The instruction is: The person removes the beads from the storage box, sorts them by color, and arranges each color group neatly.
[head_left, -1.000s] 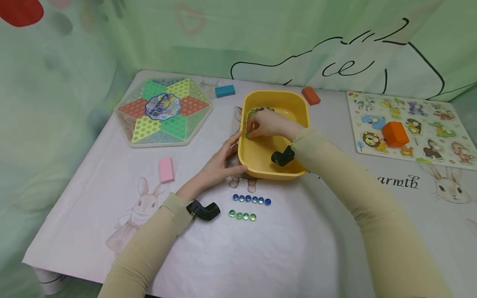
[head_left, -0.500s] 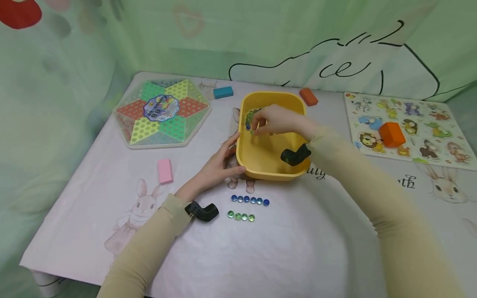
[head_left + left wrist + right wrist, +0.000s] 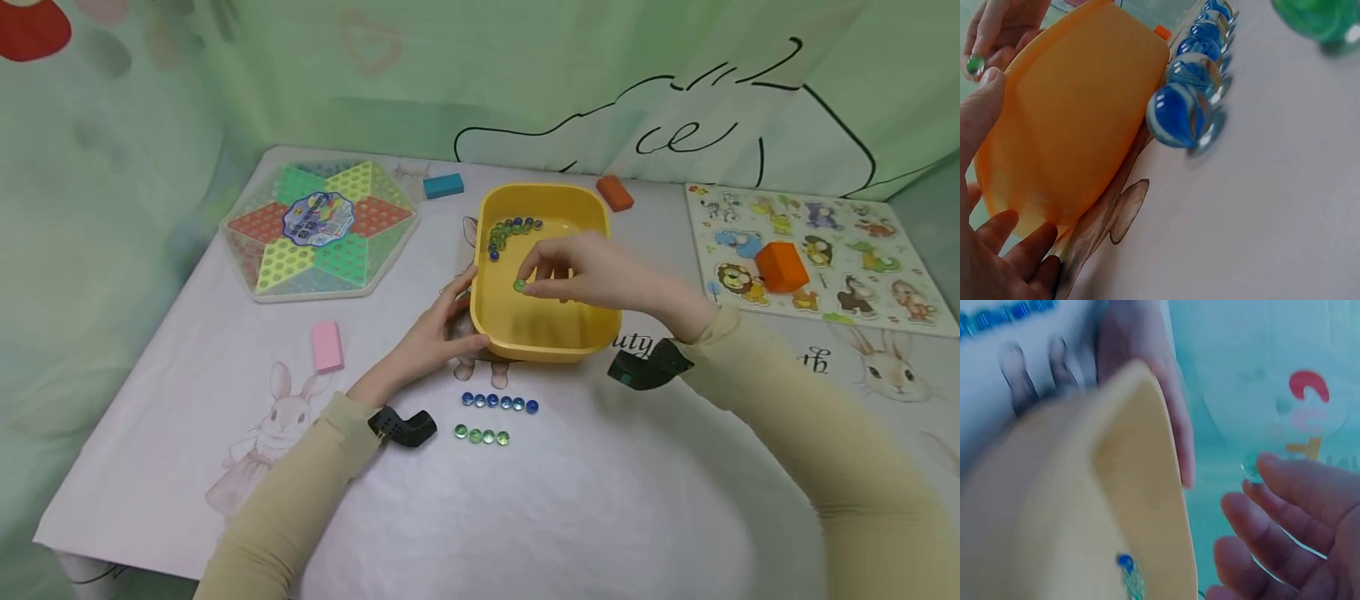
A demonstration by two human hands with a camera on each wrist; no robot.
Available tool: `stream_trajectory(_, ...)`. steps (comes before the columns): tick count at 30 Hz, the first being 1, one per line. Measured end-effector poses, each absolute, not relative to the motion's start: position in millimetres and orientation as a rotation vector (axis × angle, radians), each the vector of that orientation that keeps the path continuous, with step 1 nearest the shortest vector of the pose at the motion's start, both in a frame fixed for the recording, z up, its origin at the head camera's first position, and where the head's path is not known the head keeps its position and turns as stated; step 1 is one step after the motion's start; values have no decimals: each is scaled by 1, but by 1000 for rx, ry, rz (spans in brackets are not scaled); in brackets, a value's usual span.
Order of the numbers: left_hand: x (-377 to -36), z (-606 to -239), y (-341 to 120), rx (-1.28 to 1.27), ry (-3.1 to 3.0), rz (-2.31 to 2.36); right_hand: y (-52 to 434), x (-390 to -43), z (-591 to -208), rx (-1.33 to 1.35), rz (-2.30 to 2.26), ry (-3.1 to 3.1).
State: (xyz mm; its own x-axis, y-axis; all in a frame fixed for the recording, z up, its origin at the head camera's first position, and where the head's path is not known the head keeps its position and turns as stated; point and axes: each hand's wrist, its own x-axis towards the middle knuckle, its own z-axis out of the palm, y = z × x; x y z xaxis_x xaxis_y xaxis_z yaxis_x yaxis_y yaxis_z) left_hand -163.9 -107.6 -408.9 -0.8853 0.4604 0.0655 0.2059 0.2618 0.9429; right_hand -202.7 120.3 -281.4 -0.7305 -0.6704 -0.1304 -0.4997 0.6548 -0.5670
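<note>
While I have the right hand (image 3: 581,271) pinching a green marble (image 3: 519,286) over the yellow tub (image 3: 542,353), the left hand (image 3: 427,342) rests, fingers spread, against its outer wall. Smooth glass between fingertips could slip, I judge, and scatter the marbles inside (image 3: 528,223); a jerk from the left hand could also set them rolling. Beyond the right hand, curtain script (image 3: 686,140) seems to read "ce"; "uty" (image 3: 633,343) shows near its wrist. The game label (image 3: 318,219) beyond the left hand is too small to read.

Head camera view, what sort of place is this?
Probably a children's play area: a star-patterned game board, an animal puzzle and blue marbles lie on the rabbit-print tabletop.
</note>
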Motion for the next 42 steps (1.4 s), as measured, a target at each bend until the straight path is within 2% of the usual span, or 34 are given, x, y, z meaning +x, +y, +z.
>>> stream_trajectory(7, -162, -405, -107, 617, 2302, 1661, 130, -165, -292, -975, -820, 2570)
stream_trajectory(14, -151, -377, -105, 626, 2266, 1676, 140, -134, -315, -1126, -885, 2588)
stream_trajectory(18, -149, -374, -105, 655, 2259, 1690, 144, -119, -328, -1140, -919, 2541)
stream_trajectory(32, -150, -373, -103, 591, 2276, 1661, 141, -80, -378, -1057, -1027, 2438)
stream_trajectory(42, -150, -373, -103, 614, 2290, 1665, 132, -72, -383, -932, -896, 2569)
